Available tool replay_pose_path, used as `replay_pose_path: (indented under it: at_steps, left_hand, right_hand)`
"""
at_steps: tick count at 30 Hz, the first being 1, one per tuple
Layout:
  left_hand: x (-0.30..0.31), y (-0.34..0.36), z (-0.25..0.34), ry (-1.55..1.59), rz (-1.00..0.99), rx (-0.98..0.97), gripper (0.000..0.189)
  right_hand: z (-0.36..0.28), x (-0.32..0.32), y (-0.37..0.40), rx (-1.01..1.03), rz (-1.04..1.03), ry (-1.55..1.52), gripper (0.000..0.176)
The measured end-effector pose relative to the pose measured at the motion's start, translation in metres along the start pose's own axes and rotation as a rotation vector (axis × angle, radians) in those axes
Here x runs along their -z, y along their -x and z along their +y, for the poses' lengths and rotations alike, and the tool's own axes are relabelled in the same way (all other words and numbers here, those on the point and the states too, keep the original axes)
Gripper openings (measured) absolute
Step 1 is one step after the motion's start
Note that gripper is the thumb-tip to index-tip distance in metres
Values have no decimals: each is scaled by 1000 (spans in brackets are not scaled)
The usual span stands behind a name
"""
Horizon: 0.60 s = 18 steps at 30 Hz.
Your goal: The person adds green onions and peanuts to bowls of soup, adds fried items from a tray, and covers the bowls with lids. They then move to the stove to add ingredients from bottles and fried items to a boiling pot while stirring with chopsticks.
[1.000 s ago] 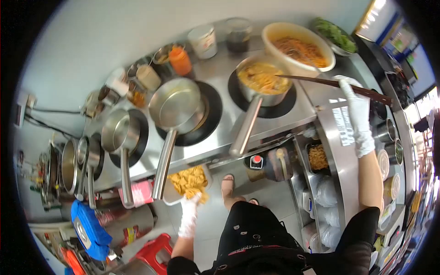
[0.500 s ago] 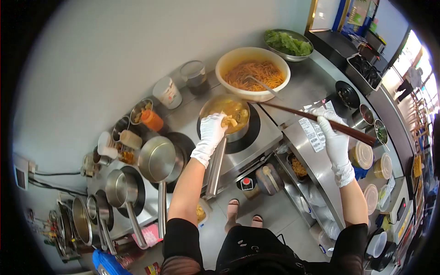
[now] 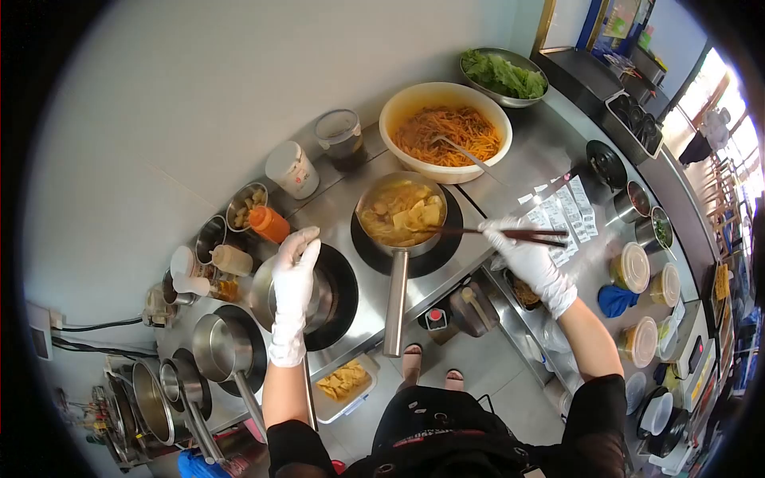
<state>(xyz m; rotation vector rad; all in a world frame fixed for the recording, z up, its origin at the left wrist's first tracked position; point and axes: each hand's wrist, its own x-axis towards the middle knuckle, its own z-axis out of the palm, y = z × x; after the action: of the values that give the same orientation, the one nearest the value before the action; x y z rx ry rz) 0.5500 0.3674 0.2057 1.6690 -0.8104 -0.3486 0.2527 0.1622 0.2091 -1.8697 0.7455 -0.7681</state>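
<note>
A steel saucepan [image 3: 397,299] with yellow food and broth [image 3: 390,209] sits on a black burner at the centre. In my gloved right hand [image 3: 526,259] are dark chopsticks [image 3: 462,231], their tips in the food at the pan's right side. My gloved left hand [image 3: 295,279] hovers over an empty saucepan [image 3: 325,295] on the burner to the left, partly hiding it; its fingers are slightly apart and nothing shows in them.
Behind the pan stands a white bowl [image 3: 386,131] of orange shreds, with a bowl of lettuce [image 3: 502,76] beyond. Bottles and tins line the wall at left, near another saucepan [image 3: 223,348]. Paper slips [image 3: 562,211] and lidded tubs [image 3: 629,269] lie at right.
My left hand has left the food in the pan and moved left. My right hand has brought the chopsticks down and left, and their tips are now in the food.
</note>
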Motion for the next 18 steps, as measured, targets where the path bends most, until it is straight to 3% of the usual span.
replay_pose_path:
  at_steps: [1,3,7,9,11,14,15,18]
  left_hand:
    - [8,9,2,-46,-22,-35,21]
    - [21,26,4,6,-11,-25,19]
    - [53,55,16,-72,-3,15,17]
    - [68,64,13,-52,17,9,16]
    - [82,68,8,20,32,-8,17]
    - [89,72,10,74,69,-12,16]
    - [91,71,10,118,90,-10,15]
    - [97,72,9,102,78,-14,14]
  right_hand:
    - [1,3,-7,-96,-13,-22,9]
    - [-5,2,-13,1,-26,127,11]
    - [-29,5,1,-15,-67,122,12]
    - [-43,8,9,-31,65,11,12]
    - [-50,2,5,11,71,27,12]
    - [-28,-17,1,-8,-1,81,12]
    - [-26,-24,6,-130,-12,62,12]
    - [-39,-32,15,-94,-125,118,12]
